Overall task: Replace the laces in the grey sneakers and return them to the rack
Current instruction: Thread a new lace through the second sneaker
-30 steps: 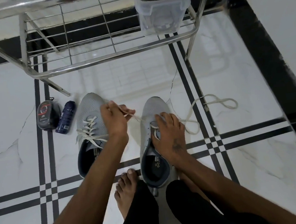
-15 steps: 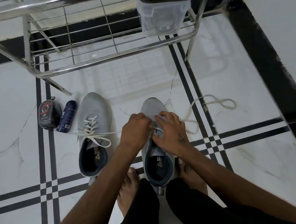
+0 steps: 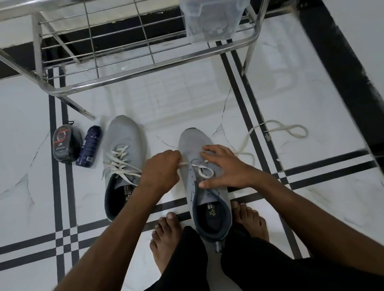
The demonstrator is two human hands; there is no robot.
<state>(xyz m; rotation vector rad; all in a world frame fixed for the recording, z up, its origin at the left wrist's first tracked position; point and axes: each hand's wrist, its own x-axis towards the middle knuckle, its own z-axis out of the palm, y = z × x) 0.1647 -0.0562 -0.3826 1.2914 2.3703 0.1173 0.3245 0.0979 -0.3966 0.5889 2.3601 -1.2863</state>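
- Partly hidden, the left hand (image 3: pixel 161 169) has its fingers curled under, so only the knuckles show; it pinches the tip of the white lace (image 3: pixel 202 167) at the left eyelet row of the right sneaker (image 3: pixel 202 186).
- Cut off by the top edge, the steel shoe rack (image 3: pixel 155 65) shows only its lowest wire shelf and slanted legs.
- On that shelf's right end stands a clear plastic box (image 3: pixel 211 19) with a dark lid; something dark lies inside, too blurred to name.
- Beside the rack's front leg lie a black shoe-polish sponge case (image 3: pixel 63 146) and a dark blue spray can (image 3: pixel 89 147), touching or nearly so; their labels cannot be read.
- The right hand (image 3: pixel 226 168) is spread flat, fingers straight, pressing the grey sneaker's upper over the eyelets.
- That sneaker stands on the tiled floor between two bare feet, laced through only its front eyelets, the lace's free end trailing right in a loop across the tiles.
- The left sneaker (image 3: pixel 122 161) sits just beside it, fully laced in white, its ends loose.
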